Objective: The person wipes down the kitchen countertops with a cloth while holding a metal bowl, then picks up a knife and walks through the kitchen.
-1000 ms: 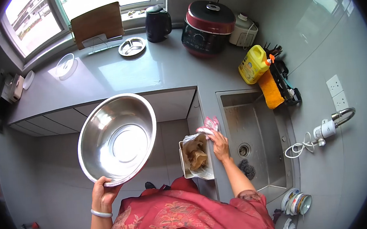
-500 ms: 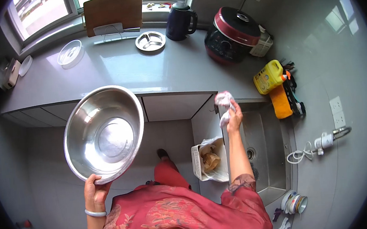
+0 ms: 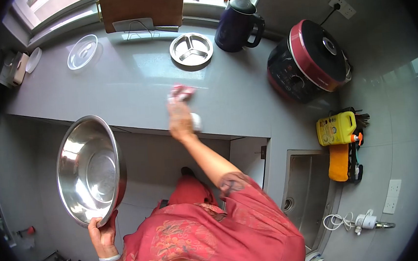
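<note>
My left hand [image 3: 104, 233] grips the lower rim of a large stainless steel basin [image 3: 97, 173], which is tilted up in front of the counter with its hollow side showing. My right hand [image 3: 180, 119] is closed on a white and pink cloth [image 3: 180, 91] over the front part of the grey counter [image 3: 132, 95]. Motion blurs this hand and the cloth, so I cannot tell whether the cloth touches the counter. A round divided steel plate [image 3: 191, 50] lies farther back on the counter, beyond the cloth.
A dark kettle [image 3: 237, 26] and a red and black cooker [image 3: 306, 61] stand at the back right. A clear plastic lid [image 3: 83, 52] lies at the left, near a wooden board [image 3: 141, 8]. The sink [image 3: 304, 187] and a yellow jug [image 3: 335, 128] are at right.
My right hand has swung left with the cloth, from beside the sink to over the counter. The basin has shifted slightly left and down and turned more edge-on. The view has turned.
</note>
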`<state>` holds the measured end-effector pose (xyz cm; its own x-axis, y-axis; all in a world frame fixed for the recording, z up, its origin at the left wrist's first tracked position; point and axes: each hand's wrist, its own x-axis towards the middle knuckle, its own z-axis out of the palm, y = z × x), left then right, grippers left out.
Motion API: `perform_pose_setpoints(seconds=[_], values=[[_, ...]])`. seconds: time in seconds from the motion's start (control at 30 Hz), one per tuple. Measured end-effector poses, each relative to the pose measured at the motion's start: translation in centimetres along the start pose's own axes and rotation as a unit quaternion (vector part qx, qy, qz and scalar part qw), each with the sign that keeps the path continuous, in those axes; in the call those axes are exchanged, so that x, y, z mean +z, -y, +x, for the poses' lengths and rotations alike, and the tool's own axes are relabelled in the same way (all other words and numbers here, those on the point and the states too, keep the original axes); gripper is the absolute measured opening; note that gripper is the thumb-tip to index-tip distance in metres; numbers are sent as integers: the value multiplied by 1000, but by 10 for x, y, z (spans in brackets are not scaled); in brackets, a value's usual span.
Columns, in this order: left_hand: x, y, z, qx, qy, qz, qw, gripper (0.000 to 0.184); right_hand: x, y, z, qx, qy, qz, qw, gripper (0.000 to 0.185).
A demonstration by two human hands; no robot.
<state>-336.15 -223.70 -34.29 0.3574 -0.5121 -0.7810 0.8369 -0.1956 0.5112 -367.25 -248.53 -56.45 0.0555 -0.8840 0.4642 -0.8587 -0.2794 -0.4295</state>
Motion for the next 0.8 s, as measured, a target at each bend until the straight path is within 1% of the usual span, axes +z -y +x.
perform_pose_setpoints(seconds=[0.03,0.07,0.17,0.2,0.23,0.27,0.3,0.33,0.37,0.4,0.43,0.47,0.5,0.53,0.57,0.6,0.63,0.73,0.8], values=[[3,1,-1,3,0,2,1000,41,15,22,11,-10,47,17,999,46],[5,2,-2,6,3,6,1000,41,27,38,20,-30,43,61,997,42],[17,4,-4,-2,0,3,1000,39,31,42,34,-5,97,240,966,39],[20,7,-4,-8,-3,-2,1000,38,32,32,37,31,26,331,943,33],[26,8,-5,-11,-4,-3,1000,39,12,24,41,75,0,423,903,35],[31,10,-6,-14,-4,-4,1000,39,-9,9,41,126,-5,480,868,39],[36,11,-6,-17,-5,-5,1000,39,-47,-3,43,182,-3,529,829,41],[38,12,-4,-21,-4,-5,1000,39,-64,-30,37,206,-34,535,819,44],[40,12,-1,-25,-3,-4,1000,39,-93,-51,33,237,-80,516,819,45],[42,11,2,-30,-2,-2,1000,39,-120,-75,26,304,-119,535,779,46],[41,12,6,-32,1,-4,999,40,-143,-99,21,345,-173,536,751,44],[39,12,12,-34,2,-6,999,41,-149,-131,12,308,-254,460,793,41],[38,12,14,-34,4,-8,999,41,-151,-168,-2,316,-293,358,828,37],[39,12,15,-40,2,-10,999,42,-152,-207,-17,356,-269,199,873,38],[41,11,15,-44,-1,-14,999,42,-140,-247,-33,407,-215,50,886,43],[42,12,14,-49,-4,-17,999,43,-137,-242,-22,412,-156,-96,893,47],[43,12,13,-45,-5,-18,999,44,-131,-236,-8,406,-94,-239,877,52],[46,12,9,-37,-10,-14,999,48,-89,-230,33,246,-15,-163,955,60],[44,13,8,-31,-15,-19,999,50,-51,-185,54,181,21,-92,979,60]])
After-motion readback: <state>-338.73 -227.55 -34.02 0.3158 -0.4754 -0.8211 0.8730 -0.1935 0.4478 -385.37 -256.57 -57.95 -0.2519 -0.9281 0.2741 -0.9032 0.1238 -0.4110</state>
